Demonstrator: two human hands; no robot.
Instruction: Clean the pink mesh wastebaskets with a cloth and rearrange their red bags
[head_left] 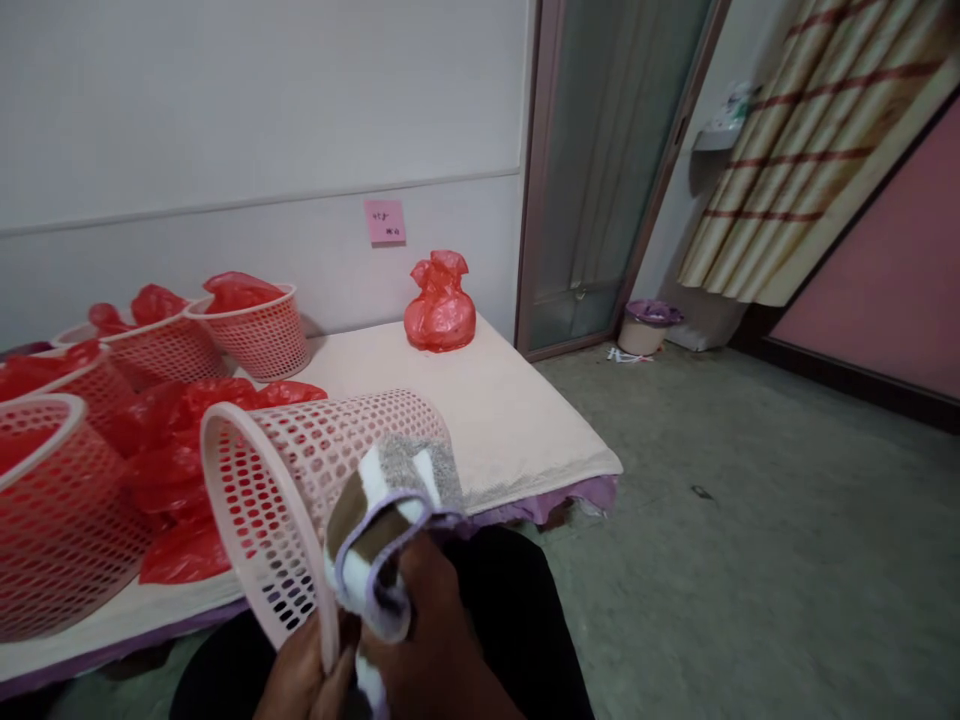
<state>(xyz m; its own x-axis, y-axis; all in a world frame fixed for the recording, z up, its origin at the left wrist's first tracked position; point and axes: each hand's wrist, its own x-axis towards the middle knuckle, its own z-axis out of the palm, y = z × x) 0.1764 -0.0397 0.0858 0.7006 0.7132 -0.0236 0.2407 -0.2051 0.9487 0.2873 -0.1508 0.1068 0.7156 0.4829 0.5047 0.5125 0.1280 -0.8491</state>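
- The step in hand looks like wiping down a pale pink basket [330, 440], which lies tipped on its side just ahead of both hands, open mouth turned towards the left
- Left hand [298, 668]: fingers curled over the basket's near rim, pinching it
- Right hand [427, 610]: closed around a bunched striped cloth [371, 540], whose folds lie over the basket's near side; whether they press on the lattice is hard to tell
- Beyond the hands, the basket's far side rests on or just above a pale cover [525, 400]; the contact is hidden
- To the left of the hands, loose red plastic [184, 470] is heaped between the held basket and an upright basket [67, 540] with red plastic inside
- Farther ahead, well apart from both hands, stands a tied red bag [440, 305]
- As I judge it, the next move calls for a steady left pinch on the rim while the right hand works the cloth along the wall, then a turn of the basket to bring round another side
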